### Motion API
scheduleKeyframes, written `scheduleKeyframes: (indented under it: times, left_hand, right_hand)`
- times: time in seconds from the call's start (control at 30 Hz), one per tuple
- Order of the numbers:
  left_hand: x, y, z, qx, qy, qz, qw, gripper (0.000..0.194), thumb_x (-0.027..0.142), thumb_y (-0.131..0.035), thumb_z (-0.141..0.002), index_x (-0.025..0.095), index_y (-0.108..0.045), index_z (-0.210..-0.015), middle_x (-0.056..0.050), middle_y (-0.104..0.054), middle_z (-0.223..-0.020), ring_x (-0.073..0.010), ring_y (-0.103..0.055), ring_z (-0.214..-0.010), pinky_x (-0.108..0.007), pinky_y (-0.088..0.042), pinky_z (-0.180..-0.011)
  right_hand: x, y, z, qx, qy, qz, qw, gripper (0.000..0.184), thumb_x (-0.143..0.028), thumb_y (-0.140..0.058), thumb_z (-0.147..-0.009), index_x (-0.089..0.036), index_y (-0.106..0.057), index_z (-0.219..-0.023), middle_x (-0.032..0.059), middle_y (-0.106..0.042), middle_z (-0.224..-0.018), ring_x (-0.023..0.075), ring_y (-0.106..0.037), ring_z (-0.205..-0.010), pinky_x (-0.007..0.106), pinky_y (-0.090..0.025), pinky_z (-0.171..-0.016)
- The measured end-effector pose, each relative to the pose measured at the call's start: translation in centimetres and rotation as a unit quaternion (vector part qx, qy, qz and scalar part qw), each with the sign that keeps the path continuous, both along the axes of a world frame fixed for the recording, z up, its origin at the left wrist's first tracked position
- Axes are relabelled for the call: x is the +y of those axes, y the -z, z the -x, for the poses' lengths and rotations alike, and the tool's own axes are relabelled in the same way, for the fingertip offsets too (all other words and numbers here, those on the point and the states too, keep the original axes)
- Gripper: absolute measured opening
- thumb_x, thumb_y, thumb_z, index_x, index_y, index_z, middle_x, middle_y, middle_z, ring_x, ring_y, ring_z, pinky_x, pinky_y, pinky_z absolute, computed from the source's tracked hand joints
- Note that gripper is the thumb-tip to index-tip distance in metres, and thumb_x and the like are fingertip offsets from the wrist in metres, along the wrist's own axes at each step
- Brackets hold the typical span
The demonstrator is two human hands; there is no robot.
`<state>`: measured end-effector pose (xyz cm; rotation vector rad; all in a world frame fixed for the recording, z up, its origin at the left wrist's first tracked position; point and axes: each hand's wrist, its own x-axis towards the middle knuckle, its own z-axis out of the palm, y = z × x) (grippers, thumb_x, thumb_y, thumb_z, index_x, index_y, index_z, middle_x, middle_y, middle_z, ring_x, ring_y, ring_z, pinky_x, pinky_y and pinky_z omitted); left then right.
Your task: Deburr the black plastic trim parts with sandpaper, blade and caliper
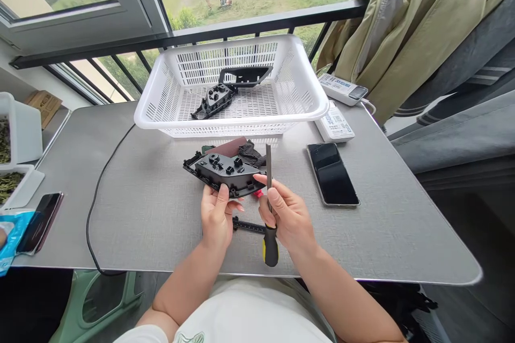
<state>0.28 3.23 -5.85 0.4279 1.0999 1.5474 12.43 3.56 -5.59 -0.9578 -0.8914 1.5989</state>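
My left hand (217, 214) is closed on the lower edge of a black plastic part (221, 171), a moulded housing with pegs and clips on its upturned side. My right hand (289, 214) grips a file (269, 166) with a flat grey blade pointing up and a black and yellow handle hanging below the fist. Its index finger reaches to the right end of the part. Below the hands lies a black caliper (249, 225) with scale marks, partly covered by the file handle. Behind the part are a reddish-brown sheet like sandpaper (227, 147) and a crumpled black cloth (252, 154).
A white basket (233, 124) at the back holds more black plastic parts (217, 99). To the right lie a phone (333, 174) and two white boxy devices (336, 124). A black cable (93, 203), another phone (42, 222) and a blue packet (14, 233) are at left.
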Motion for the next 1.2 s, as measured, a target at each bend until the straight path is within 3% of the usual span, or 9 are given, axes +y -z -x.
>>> scheduleKeyframes:
  times: [0.13, 0.27, 0.47, 0.6, 0.7, 0.8, 0.87, 1.0, 1.2]
  left_hand:
    - [0.0, -0.3, 0.0, 0.012, 0.011, -0.012, 1.0, 0.048, 0.036, -0.084, -0.061, 0.02, -0.059, -0.099, -0.001, -0.068, -0.085, -0.0099, -0.063, -0.06, -0.018, -0.048, -0.045]
    - [0.0, -0.4, -0.1, 0.029, -0.012, -0.01, 0.999, 0.041, 0.028, -0.085, -0.056, 0.018, -0.06, -0.086, 0.003, -0.067, -0.069, -0.0071, -0.059, -0.05, -0.016, -0.044, -0.042]
    - [0.2, -0.3, 0.2, 0.024, -0.022, -0.005, 0.999, 0.036, 0.038, -0.086, -0.055, 0.016, -0.065, -0.073, 0.001, -0.068, -0.058, -0.0087, -0.06, -0.045, -0.016, -0.044, -0.04]
    - [-0.1, 0.0, 0.2, 0.008, -0.018, -0.016, 1.0, 0.041, 0.051, -0.081, -0.061, 0.016, -0.068, -0.078, -0.002, -0.072, -0.062, -0.0127, -0.066, -0.049, -0.018, -0.046, -0.04]
    - [-0.1, 0.2, 0.3, 0.017, -0.025, -0.035, 0.999, 0.041, 0.056, -0.074, -0.068, 0.017, -0.067, -0.078, -0.002, -0.071, -0.057, -0.0156, -0.068, -0.051, -0.02, -0.05, -0.044]
    - [0.0, 0.3, 0.6, 0.023, -0.064, -0.058, 0.996, 0.036, 0.053, -0.072, -0.072, 0.019, -0.066, -0.082, -0.002, -0.074, -0.065, -0.0181, -0.073, -0.061, -0.023, -0.056, -0.054]
    - [0.2, 0.3, 0.9, 0.022, -0.086, -0.066, 0.994, 0.031, 0.049, -0.072, -0.074, 0.021, -0.066, -0.086, -0.001, -0.076, -0.074, -0.0188, -0.074, -0.069, -0.025, -0.057, -0.059]
    - [0.5, 0.3, 1.4, 0.022, -0.108, -0.082, 0.99, 0.029, 0.048, -0.074, -0.073, 0.022, -0.067, -0.082, 0.0, -0.077, -0.077, -0.0198, -0.075, -0.072, -0.029, -0.059, -0.066]
    - [0.2, 0.2, 1.0, 0.013, -0.102, -0.097, 0.99, 0.025, 0.044, -0.077, -0.071, 0.024, -0.068, -0.083, 0.002, -0.077, -0.079, -0.0191, -0.075, -0.072, -0.026, -0.058, -0.063]
  right_hand:
    - [0.0, 0.3, 0.1, -0.031, -0.009, -0.012, 0.999, 0.051, -0.054, -0.062, -0.083, -0.017, -0.066, -0.118, -0.0105, -0.034, -0.044, 0.0066, -0.028, -0.037, 0.023, -0.022, -0.041]
    - [-0.2, 0.5, 0.3, -0.048, -0.04, -0.012, 0.998, 0.051, -0.056, -0.063, -0.081, -0.019, -0.069, -0.115, -0.01, -0.033, -0.046, 0.0068, -0.031, -0.036, 0.024, -0.024, -0.04]
    - [-0.3, 0.4, 0.0, -0.074, -0.066, -0.017, 0.995, 0.05, -0.057, -0.061, -0.082, -0.021, -0.07, -0.116, -0.0098, -0.034, -0.047, 0.0058, -0.033, -0.037, 0.025, -0.03, -0.042]
    - [-0.1, 0.2, -0.1, -0.026, -0.079, -0.009, 0.997, 0.05, -0.055, -0.063, -0.082, -0.019, -0.069, -0.116, -0.0098, -0.032, -0.049, 0.0056, -0.031, -0.038, 0.022, -0.025, -0.039]
    - [0.1, -0.2, -0.3, 0.033, -0.104, 0.001, 0.994, 0.047, -0.054, -0.062, -0.083, -0.019, -0.066, -0.115, -0.0067, -0.043, -0.056, 0.0043, -0.029, -0.038, 0.021, -0.023, -0.035]
    - [0.0, -0.7, -0.9, 0.099, -0.158, 0.038, 0.982, 0.048, -0.054, -0.059, -0.086, -0.022, -0.058, -0.121, -0.0036, -0.056, -0.066, 0.0022, -0.022, -0.035, 0.018, -0.024, -0.029]
    - [-0.2, -1.1, -1.4, 0.119, -0.216, 0.072, 0.966, 0.049, -0.054, -0.056, -0.087, -0.024, -0.051, -0.126, -0.0057, -0.057, -0.062, 0.0017, -0.018, -0.032, 0.016, -0.028, -0.026]
    - [-0.6, -1.4, -1.6, 0.077, -0.303, 0.131, 0.941, 0.05, -0.053, -0.054, -0.089, -0.024, -0.045, -0.129, -0.0083, -0.054, -0.058, 0.0016, -0.019, -0.03, 0.015, -0.034, -0.026]
    - [-1.0, -1.1, -0.8, 0.006, -0.305, 0.127, 0.944, 0.057, -0.056, -0.05, -0.09, -0.025, -0.041, -0.137, -0.0088, -0.051, -0.06, 0.002, -0.023, -0.034, 0.013, -0.034, -0.028]
